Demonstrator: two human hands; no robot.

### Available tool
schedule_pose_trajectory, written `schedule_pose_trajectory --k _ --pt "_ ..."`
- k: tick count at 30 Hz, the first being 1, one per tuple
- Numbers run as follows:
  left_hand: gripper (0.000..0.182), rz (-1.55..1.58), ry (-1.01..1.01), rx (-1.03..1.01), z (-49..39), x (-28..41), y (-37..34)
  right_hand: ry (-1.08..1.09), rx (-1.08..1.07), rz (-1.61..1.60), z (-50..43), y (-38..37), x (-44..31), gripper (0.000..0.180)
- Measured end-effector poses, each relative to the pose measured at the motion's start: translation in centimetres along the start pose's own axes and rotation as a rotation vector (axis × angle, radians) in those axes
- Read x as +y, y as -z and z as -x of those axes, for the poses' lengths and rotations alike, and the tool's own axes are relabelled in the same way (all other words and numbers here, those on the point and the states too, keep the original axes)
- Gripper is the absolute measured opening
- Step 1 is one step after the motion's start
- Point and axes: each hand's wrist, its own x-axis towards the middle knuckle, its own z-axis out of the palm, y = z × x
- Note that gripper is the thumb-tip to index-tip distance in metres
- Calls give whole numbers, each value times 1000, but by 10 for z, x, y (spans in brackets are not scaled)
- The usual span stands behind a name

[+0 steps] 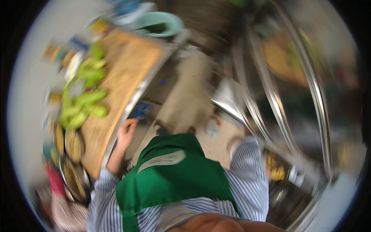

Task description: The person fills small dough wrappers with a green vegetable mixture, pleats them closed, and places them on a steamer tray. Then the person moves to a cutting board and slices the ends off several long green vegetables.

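Note:
My left hand (128,132) is beside the metal edge (127,111) of a wooden-topped worktable, its fingers loosely curled. Nothing shows in it, but blur hides whether the fingers are fully closed. On the worktable (116,78) lies a heap of light green vegetables (84,101), pale and elongated. Nearer to me, several round metal bowls (74,145) hold yellowish food. My right arm hangs down in a striped sleeve (246,156); the right hand cannot be made out past the cuff.
A co-worker's pink-gloved hand (55,179) is by the bowls at left. A pale green basin (174,24) with dark greens stands beyond the table. Shiny metal rails (278,104) of a rack or counter run along my right. A whitish container (213,127) is on the floor (185,95).

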Motion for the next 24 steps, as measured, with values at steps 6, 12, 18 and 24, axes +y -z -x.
schedule_pose_trajectory --k 6,12,18,24 --pt "19 -76 198 216 21 6 27 -96 -28 176 7 32 18 32" --pt "25 -17 440 501 14 -63 70 -146 -111 414 59 -1 60 21" --pt "57 -268 375 927 -31 -100 113 7 -906 419 216 -245 46 20" --pt "102 48 515 1032 -107 -110 116 893 -1570 624 447 -515 -45 18"
